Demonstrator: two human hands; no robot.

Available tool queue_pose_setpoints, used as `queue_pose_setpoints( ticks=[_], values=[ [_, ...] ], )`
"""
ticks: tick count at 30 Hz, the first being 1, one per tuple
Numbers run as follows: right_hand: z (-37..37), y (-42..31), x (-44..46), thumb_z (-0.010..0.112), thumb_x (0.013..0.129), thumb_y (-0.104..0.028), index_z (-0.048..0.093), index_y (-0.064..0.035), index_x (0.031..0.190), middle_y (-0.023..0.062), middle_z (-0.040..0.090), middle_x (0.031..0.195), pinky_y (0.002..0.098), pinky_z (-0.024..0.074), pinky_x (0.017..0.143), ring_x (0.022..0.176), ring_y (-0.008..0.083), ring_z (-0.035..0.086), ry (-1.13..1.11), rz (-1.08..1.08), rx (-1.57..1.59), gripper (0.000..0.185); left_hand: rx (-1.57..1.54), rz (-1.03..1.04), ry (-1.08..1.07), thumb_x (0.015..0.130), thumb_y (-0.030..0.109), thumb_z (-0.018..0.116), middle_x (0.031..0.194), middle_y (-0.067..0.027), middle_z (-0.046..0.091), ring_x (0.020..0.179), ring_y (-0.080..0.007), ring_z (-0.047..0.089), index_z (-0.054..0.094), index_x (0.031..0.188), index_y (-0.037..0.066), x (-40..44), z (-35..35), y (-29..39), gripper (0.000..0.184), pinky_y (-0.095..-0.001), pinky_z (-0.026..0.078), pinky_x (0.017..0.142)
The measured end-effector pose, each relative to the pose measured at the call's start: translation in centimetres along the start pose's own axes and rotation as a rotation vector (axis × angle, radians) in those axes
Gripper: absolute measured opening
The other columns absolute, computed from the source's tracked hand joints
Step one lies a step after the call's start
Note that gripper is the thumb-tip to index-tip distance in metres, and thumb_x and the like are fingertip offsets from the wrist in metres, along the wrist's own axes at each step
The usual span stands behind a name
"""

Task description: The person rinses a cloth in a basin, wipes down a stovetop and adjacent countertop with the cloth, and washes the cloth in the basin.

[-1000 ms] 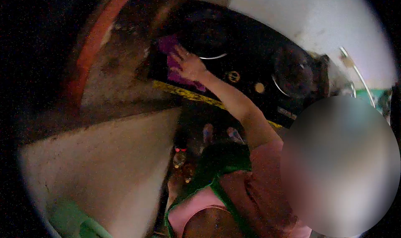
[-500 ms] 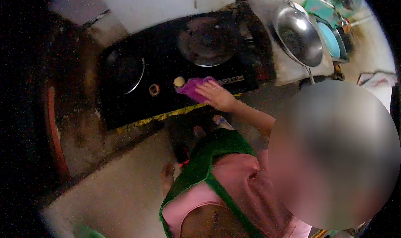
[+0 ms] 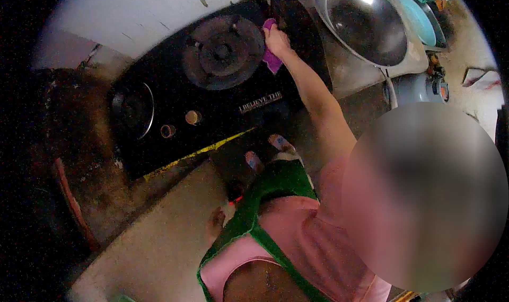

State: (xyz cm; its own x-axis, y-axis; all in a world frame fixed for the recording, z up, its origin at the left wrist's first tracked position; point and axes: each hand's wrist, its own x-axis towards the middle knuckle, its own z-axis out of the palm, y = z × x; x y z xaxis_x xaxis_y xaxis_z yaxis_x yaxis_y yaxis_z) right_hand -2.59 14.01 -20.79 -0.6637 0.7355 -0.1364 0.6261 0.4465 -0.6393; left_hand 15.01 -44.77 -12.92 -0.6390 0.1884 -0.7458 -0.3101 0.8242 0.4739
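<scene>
My right hand holds a crumpled purple cloth against the black glass top of the gas stove, just right of the large burner. Part of the cloth sticks out above the fingers and part hangs below them. Low beside the green apron is my left hand, dim and blurred, near the pale counter; its fingers cannot be made out. Two round knobs sit on the stove's front part, and a second burner with a shiny rim lies at its left.
Right of the stove, a large metal wok rests on a ledge, with a light blue basin beyond it. A grey gas cylinder stands below. A pale counter is at the lower left. A blurred disc covers the right side.
My right hand has moved with the purple cloth from the stove's left front, past the knobs, to the right side of the large burner. The view has shifted, showing the wok and basin.
</scene>
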Motion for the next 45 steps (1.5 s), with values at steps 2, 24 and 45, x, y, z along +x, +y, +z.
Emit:
queue_pose_setpoints(
  ticks=[2,24,45],
  values=[
    [-0.7,0.2,-2.3,0.037,0.086,-0.035,0.044,0.0048,0.107,0.0267,0.054,0.095,0.0455,0.0413,0.075,0.088,0.0400,0.053,-0.001,-0.016,0.111,0.046,0.003,-0.002,-0.009,0.084,0.020,0.052,0.101,-0.0107,0.056,0.095,-0.0184,0.051,0.049,0.115,0.004,-0.5,-0.1,0.6,0.036,-0.0285,0.041,0.080],
    [17.5,-14.4,-30.0,0.058,0.080,-0.032,0.049,-0.0108,0.096,0.0011,0.054,0.078,0.0306,0.0414,0.050,0.062,0.0161,0.051,-0.060,0.672,1.463,0.028,-0.409,0.079,0.162,0.085,0.030,0.047,0.108,-0.0103,0.053,0.100,-0.0215,0.049,0.045,0.118,0.004,2.3,-0.6,-8.6,0.042,-0.0322,0.039,0.084],
    [41.6,-26.4,-37.0,0.053,0.065,-0.003,0.053,0.0004,0.087,0.0096,0.055,0.084,0.0345,0.0433,0.077,0.082,0.0252,0.053,-0.962,0.079,1.203,0.022,-0.621,-0.016,0.153,0.086,0.039,0.043,0.114,-0.0099,0.050,0.105,-0.0245,0.047,0.041,0.121,0.005,1.8,-0.5,-14.5,0.049,-0.0358,0.037,0.089]
  ],
)
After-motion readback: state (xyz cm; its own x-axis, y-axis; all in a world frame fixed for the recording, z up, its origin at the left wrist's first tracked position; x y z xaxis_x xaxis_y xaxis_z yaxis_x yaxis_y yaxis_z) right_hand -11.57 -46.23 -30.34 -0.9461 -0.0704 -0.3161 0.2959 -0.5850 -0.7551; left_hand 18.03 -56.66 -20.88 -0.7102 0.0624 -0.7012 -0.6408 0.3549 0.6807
